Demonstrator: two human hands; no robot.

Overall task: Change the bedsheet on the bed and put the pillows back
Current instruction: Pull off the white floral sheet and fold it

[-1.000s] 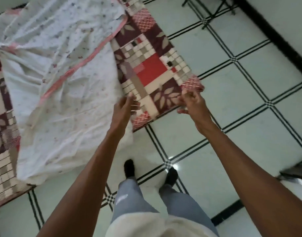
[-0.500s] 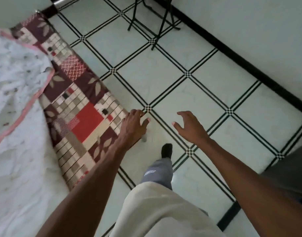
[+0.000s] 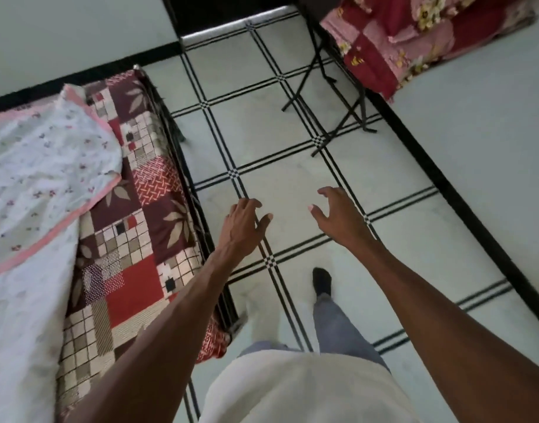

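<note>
The bed [image 3: 140, 227] lies along the left, covered by a red, maroon and cream patchwork sheet. A white floral sheet with a pink border [image 3: 39, 184] is crumpled over its left part. My left hand [image 3: 244, 224] hangs open over the floor just right of the bed's edge, holding nothing. My right hand [image 3: 338, 215] is open too, fingers spread, farther right above the tiles. At the top right, red and pink floral bedding [image 3: 414, 41] rests on a black folding stand [image 3: 332, 96]; whether it is pillows I cannot tell.
White floor tiles with black double lines [image 3: 292, 184] fill the aisle between bed and wall. A black skirting [image 3: 463, 203] runs along the right wall. My legs and one dark-socked foot [image 3: 321, 282] are below, in mid-step.
Both hands let go of the patchwork sheet's corner and opened. I have turned and walked along the bed's side, so the folding stand with red bedding has come into view.
</note>
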